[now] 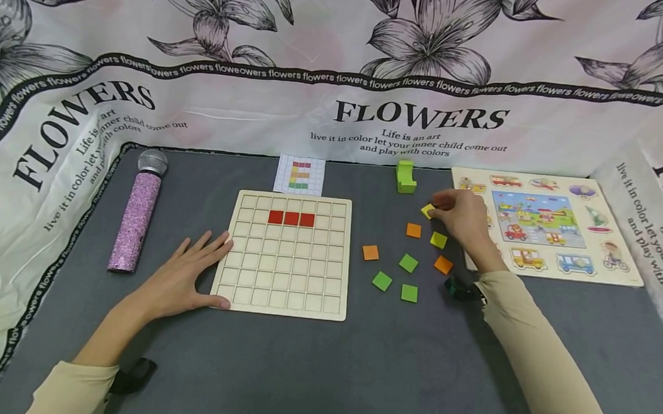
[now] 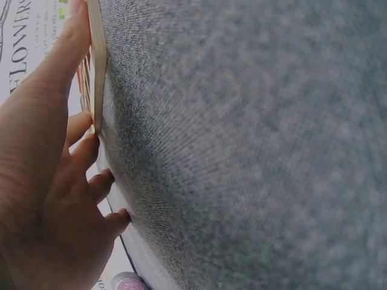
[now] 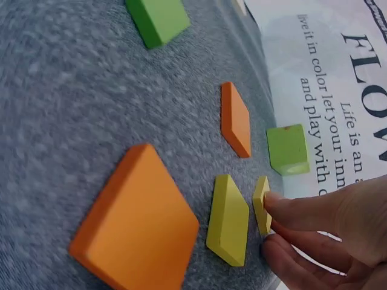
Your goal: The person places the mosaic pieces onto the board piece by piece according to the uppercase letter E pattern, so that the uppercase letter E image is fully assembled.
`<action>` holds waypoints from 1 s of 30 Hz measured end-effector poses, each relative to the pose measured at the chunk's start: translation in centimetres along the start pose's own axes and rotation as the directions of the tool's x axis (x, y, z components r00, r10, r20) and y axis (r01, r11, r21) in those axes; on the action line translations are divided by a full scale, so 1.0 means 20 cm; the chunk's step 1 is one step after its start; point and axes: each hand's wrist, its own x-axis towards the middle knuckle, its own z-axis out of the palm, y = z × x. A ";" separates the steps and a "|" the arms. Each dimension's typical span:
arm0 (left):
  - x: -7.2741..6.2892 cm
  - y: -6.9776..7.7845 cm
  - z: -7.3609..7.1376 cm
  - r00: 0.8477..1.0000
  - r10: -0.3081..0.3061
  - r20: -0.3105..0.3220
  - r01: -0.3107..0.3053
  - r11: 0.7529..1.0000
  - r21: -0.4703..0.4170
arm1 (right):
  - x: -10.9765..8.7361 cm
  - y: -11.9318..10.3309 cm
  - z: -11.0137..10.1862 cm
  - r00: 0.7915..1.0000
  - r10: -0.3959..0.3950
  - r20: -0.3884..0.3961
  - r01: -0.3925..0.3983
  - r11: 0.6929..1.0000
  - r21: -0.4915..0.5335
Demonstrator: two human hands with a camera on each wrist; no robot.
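My left hand point(image 1: 175, 283) rests with spread, straight fingers along the left edge of a pale wooden grid board point(image 1: 289, 280). Three red square tiles point(image 1: 291, 218) sit in a row in its upper cells. At the right, my right hand point(image 1: 466, 220) pinches a yellow square tile point(image 3: 261, 205) between thumb and fingers, low over the dark table. Close beside it lies another yellow tile point(image 3: 228, 220). Orange tiles point(image 1: 413, 230) and green tiles point(image 1: 408, 263) are scattered between that hand and the board. In the left wrist view, the thumb lies against the board's side.
Behind the board is a small printed card point(image 1: 300, 183) with a coloured grid pattern. A green block piece point(image 1: 405, 177) stands at the back. A picture puzzle board point(image 1: 613, 262) lies under the right forearm's far side. At the left lies a glittery pink microphone point(image 1: 133, 226).
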 end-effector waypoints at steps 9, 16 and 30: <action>-0.01 -0.02 -0.02 1.000 -0.016 0.008 0.016 1.000 0.023 | 0.02 -0.05 0.02 0.999 0.020 0.034 -0.020 1.000 -0.004; 0.01 0.01 -0.03 1.000 -0.012 0.017 0.012 1.000 0.006 | 0.01 -0.06 -0.01 0.997 0.041 0.070 -0.040 0.999 -0.022; 0.01 0.00 -0.01 0.999 -0.029 0.024 0.029 1.000 0.001 | 0.02 -0.08 -0.02 0.992 0.003 0.126 -0.004 1.000 0.003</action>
